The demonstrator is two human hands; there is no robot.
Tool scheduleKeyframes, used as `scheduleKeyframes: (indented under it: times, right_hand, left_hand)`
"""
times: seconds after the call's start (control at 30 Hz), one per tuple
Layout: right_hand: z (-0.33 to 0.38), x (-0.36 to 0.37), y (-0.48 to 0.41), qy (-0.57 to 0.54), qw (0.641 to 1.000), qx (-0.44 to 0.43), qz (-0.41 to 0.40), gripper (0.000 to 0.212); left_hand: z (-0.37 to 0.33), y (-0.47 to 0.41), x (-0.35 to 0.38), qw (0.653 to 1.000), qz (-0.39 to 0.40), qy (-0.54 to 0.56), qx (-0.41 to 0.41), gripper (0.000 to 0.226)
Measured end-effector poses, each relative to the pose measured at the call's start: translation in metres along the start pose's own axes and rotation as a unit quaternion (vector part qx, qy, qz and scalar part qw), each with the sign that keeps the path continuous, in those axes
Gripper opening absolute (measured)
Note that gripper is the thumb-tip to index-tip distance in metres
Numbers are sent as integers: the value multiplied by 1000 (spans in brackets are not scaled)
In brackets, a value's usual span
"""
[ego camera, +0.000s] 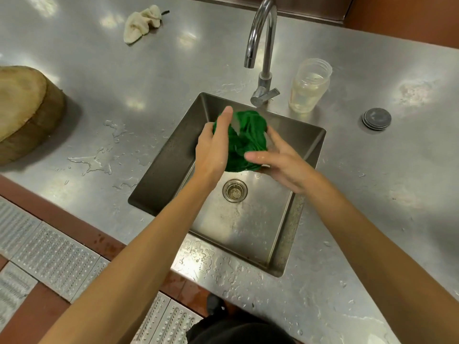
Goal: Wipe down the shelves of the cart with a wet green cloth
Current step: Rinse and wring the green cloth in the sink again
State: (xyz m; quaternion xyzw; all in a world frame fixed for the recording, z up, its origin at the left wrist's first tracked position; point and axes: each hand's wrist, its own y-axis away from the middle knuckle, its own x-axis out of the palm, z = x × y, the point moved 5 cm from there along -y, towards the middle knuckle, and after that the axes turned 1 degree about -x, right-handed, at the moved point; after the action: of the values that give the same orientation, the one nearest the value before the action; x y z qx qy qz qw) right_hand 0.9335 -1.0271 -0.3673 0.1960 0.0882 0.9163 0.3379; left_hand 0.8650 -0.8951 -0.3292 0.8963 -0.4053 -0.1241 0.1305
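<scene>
Both hands' grip closed on green cloth [244, 142]: left hand [213, 147] along one side, right hand [278, 162] under other. Cloth bunched over sink [171, 155], below tap [260, 33]. Tabletop [149, 78] splashed. Judgement: still wetting stage; cart not in view, shelf wiping all left.

a working kitchen, likely a commercial one — the whole counter [173, 70] is stainless steel with a square sink [248, 232] set into it, just under the fingers [227, 115]. a tall curved tap [263, 40] rises beyond the fingertips. left of them sits a thick round wooden chopping block [24, 112] — below, perforated metal floor grates [54, 261] between red tiles.
</scene>
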Motion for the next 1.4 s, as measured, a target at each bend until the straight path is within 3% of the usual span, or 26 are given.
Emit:
scheduleKeyframes:
  times: [0.1, 0.2, 0.3, 0.4, 0.5, 0.57, 0.67, 0.77, 0.83, 0.93, 1.0, 1.07, 1.13, 1.2, 1.23, 1.3, 1.4]
  right_hand:
    - [-8, 7, -3, -176, 984, 7, -42, 90]
    - [-15, 10, -6, -268, 957, 22, -108, 70]
    - [-15, 1, -6, -300, 931, -2, -209, 39]
    - [-11, 4, -5, -310, 924, -14, -222, 31]
    - [-12, 16, -2, -281, 933, -18, -226, 32]
    - [-17, 28, 3, -268, 937, -8, -224, 44]
    - [-26, 42, 10, -250, 944, -4, -217, 43]
    - [-21, 39, 18, -37, 956, -67, -284, 33]
    - [-14, 34, 28, 163, 935, -97, -299, 52]
    - [-4, 23, 53, 341, 874, -189, -290, 87]
    - [5, 23, 71, 414, 823, -302, -247, 84]
    - [5, 31, 82, 533, 748, -358, -168, 77]
    - [-5, 36, 78, 654, 675, -323, -108, 92]
    - [-12, 35, 68, 736, 614, -262, -110, 108]
    - [-11, 34, 62, 752, 600, -243, -124, 110]
    - [-3, 33, 52, 747, 603, -233, -153, 105]
    - [1, 27, 39, 730, 628, -200, -181, 89]
  left_hand:
    - [6, 1, -5, 999, 33, 24, -11, 41]
    - [15, 7, -4, 999, 30, -19, -14, 42]
    - [40, 12, -10, 990, -4, 39, -137, 27]
    - [69, 28, -8, 933, 47, 126, -333, 36]
    - [91, 52, 9, 842, 138, 239, -463, 85]
    - [86, 61, 27, 805, 203, 312, -462, 98]
    - [70, 55, 43, 806, 175, 398, -401, 73]
    - [66, 45, 45, 824, 95, 438, -347, 52]
    - [64, 42, 43, 836, 77, 435, -326, 47]
    - [64, 31, 36, 835, 20, 456, -308, 46]
    - [62, 27, 34, 831, 5, 458, -315, 35]
    - [59, 26, 35, 834, 14, 449, -320, 27]
    - [58, 27, 38, 842, 23, 431, -324, 32]
    - [58, 32, 45, 850, 44, 409, -329, 34]
    - [58, 35, 50, 852, 59, 397, -335, 34]
    - [56, 42, 58, 856, 64, 388, -337, 33]
    - [53, 33, 57, 908, 8, 319, -270, 28]
